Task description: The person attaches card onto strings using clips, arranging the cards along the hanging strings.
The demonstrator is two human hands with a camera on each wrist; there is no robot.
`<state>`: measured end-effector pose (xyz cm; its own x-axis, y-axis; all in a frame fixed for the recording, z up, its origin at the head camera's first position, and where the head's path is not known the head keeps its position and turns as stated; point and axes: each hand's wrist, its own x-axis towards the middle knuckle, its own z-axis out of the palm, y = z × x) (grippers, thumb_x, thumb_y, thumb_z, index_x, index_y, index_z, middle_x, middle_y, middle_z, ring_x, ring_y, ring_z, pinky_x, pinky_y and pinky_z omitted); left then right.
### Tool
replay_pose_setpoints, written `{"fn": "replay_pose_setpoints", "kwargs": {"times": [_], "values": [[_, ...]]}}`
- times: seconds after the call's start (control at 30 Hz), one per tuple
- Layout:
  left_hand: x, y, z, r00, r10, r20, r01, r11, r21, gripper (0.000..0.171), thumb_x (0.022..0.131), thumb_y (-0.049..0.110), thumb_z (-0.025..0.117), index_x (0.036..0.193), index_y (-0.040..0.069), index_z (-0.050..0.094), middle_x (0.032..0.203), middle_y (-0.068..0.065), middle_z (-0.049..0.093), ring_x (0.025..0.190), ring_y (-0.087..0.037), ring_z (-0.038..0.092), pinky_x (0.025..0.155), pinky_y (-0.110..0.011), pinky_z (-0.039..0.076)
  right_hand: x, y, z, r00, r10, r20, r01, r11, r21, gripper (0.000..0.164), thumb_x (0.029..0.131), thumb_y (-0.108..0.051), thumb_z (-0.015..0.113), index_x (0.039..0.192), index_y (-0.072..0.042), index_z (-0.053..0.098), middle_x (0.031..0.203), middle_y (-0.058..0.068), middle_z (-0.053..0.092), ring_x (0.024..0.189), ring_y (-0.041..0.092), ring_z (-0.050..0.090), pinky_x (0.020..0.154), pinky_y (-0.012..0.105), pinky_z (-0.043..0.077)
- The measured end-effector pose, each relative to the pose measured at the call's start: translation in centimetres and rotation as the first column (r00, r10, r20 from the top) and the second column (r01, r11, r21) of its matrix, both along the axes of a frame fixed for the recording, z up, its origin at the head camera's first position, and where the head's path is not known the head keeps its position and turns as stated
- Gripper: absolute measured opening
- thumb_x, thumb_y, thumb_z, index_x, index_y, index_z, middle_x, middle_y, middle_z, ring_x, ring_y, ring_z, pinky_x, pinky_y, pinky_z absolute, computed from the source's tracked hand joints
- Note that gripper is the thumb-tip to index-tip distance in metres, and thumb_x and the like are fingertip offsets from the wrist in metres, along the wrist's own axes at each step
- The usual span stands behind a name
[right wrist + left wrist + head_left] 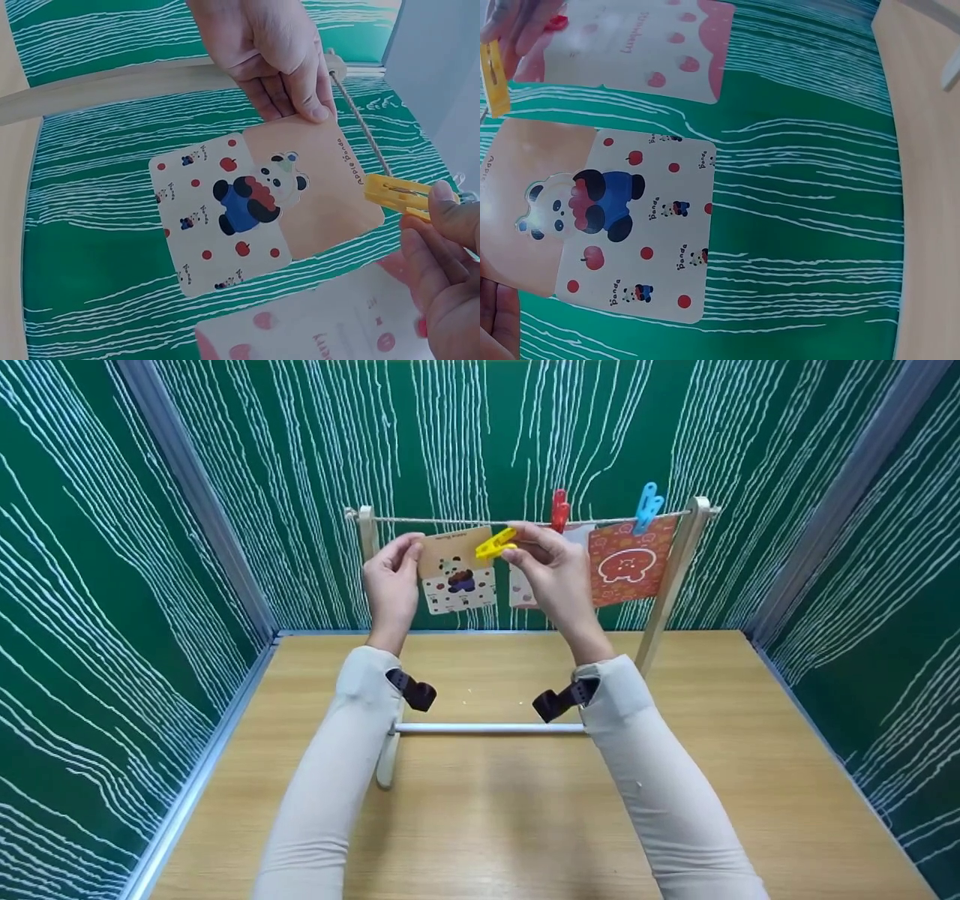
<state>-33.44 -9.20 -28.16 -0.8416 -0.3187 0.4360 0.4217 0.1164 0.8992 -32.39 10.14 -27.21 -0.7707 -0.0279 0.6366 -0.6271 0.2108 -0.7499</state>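
Observation:
A panda card, peach on one half and white with red dots on the other, hangs from my left hand, which pinches it at the edge. My right hand holds a yellow clothespin between thumb and fingers. In the right wrist view the clothespin overlaps the card's corner by the rope. Just behind the right hand, a pink and white strawberry card hangs on the rope under a red clothespin, partly hidden.
An orange-red card hangs from a blue clothespin at the rope's right. Wooden posts hold the rope, with a white crossbar low between them. Green walls with white lines enclose the wooden table.

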Motion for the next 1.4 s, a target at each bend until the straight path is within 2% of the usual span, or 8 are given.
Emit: {"fn": "replay_pose_setpoints", "kwargs": {"times": [0.07, 0.1, 0.33, 0.43, 0.93, 1.1, 1.3, 1.4], "values": [[0.7, 0.2, 0.7, 1.0, 0.006, 0.012, -0.006, 1.0, 0.004, 0.023, 0.095, 0.011, 0.057, 0.113, 0.001, 0.068, 0.117, -0.013, 0.068, 0.106, -0.019, 0.064, 0.092, -0.022, 0.051, -0.1, -0.3, 0.4, 1.0, -0.004, -0.017, 0.003, 1.0, -0.007, 0.033, 0.089, -0.012, 0.065, 0.121, -0.003, 0.065, 0.118, 0.011, 0.067, 0.104, 0.017, 0.067, 0.094, 0.023, 0.05], [0.6, 0.2, 0.7, 1.0, 0.009, 0.014, -0.009, 1.0, 0.005, 0.023, 0.095, 0.011, 0.057, 0.113, 0.001, 0.068, 0.117, -0.013, 0.068, 0.105, -0.019, 0.064, 0.091, -0.023, 0.051, -0.2, -0.4, 0.5, 1.0, -0.006, -0.026, 0.006, 1.0, -0.009, 0.033, 0.089, -0.013, 0.065, 0.12, -0.003, 0.066, 0.118, 0.011, 0.067, 0.104, 0.016, 0.067, 0.094, 0.023, 0.05], [-1.5, -0.4, -0.5, 0.999, 0.031, -0.027, -0.031, 0.999, 0.01, 0.024, 0.093, 0.014, 0.06, 0.112, 0.002, 0.069, 0.113, -0.012, 0.069, 0.1, -0.017, 0.064, 0.088, -0.022, 0.052, -0.5, -0.8, 1.6, 0.997, -0.037, -0.068, 0.036, 0.999, -0.026, 0.03, 0.088, -0.01, 0.066, 0.117, -0.002, 0.067, 0.115, 0.012, 0.068, 0.101, 0.015, 0.067, 0.092, 0.023, 0.051], [-1.9, -0.5, -0.7, 0.998, 0.038, -0.058, -0.038, 0.999, 0.005, 0.024, 0.092, 0.016, 0.061, 0.11, 0.003, 0.07, 0.11, -0.011, 0.07, 0.097, -0.016, 0.064, 0.087, -0.023, 0.053, -0.6, -1.0, 2.0, 0.995, -0.056, -0.084, 0.053, 0.998, -0.028, 0.03, 0.087, -0.009, 0.066, 0.116, -0.002, 0.068, 0.113, 0.013, 0.068, 0.101, 0.016, 0.067, 0.09, 0.022, 0.052], [-1.8, -0.6, -0.2, 0.994, 0.05, -0.099, -0.05, 0.999, -0.003, 0.024, 0.093, 0.016, 0.061, 0.11, 0.003, 0.07, 0.11, -0.01, 0.07, 0.096, -0.015, 0.064, 0.086, -0.024, 0.053, -1.1, -2.3, 3.3, 0.988, -0.09, -0.129, 0.089, 0.996, -0.015, 0.028, 0.087, -0.008, 0.067, 0.115, -0.007, 0.069, 0.112, 0.009, 0.07, 0.099, 0.013, 0.067, 0.088, 0.02, 0.052], [-1.5, -0.5, 0.1, 0.995, 0.048, -0.083, -0.048, 0.999, 0.005, 0.024, 0.093, 0.014, 0.06, 0.112, 0.002, 0.069, 0.114, -0.011, 0.069, 0.099, -0.017, 0.063, 0.087, -0.023, 0.053, -1.1, -2.7, 3.7, 0.991, -0.085, -0.103, 0.085, 0.996, -0.005, 0.026, 0.087, -0.007, 0.067, 0.113, -0.007, 0.07, 0.111, 0.009, 0.07, 0.097, 0.014, 0.067, 0.086, 0.019, 0.052], [0.7, 0.0, 1.6, 0.997, 0.042, -0.065, -0.042, 0.999, 0.006, 0.023, 0.093, 0.009, 0.059, 0.112, -0.001, 0.068, 0.115, -0.015, 0.068, 0.101, -0.02, 0.064, 0.089, -0.024, 0.052, -1.3, -3.0, 3.9, 0.994, -0.091, -0.056, 0.093, 0.996, 0.017, 0.026, 0.087, -0.006, 0.067, 0.113, -0.007, 0.07, 0.111, 0.009, 0.07, 0.096, 0.015, 0.067, 0.086, 0.018, 0.052], [0.8, 0.0, 1.7, 0.998, 0.04, -0.051, -0.04, 0.999, 0.01, 0.023, 0.093, 0.009, 0.059, 0.113, -0.001, 0.068, 0.116, -0.014, 0.068, 0.101, -0.019, 0.063, 0.09, -0.023, 0.052, -1.4, -3.2, 4.0, 0.994, -0.105, -0.044, 0.106, 0.994, 0.04, 0.026, 0.088, -0.006, 0.067, 0.114, -0.007, 0.07, 0.112, 0.009, 0.07, 0.096, 0.016, 0.067, 0.086, 0.018, 0.052]]}}
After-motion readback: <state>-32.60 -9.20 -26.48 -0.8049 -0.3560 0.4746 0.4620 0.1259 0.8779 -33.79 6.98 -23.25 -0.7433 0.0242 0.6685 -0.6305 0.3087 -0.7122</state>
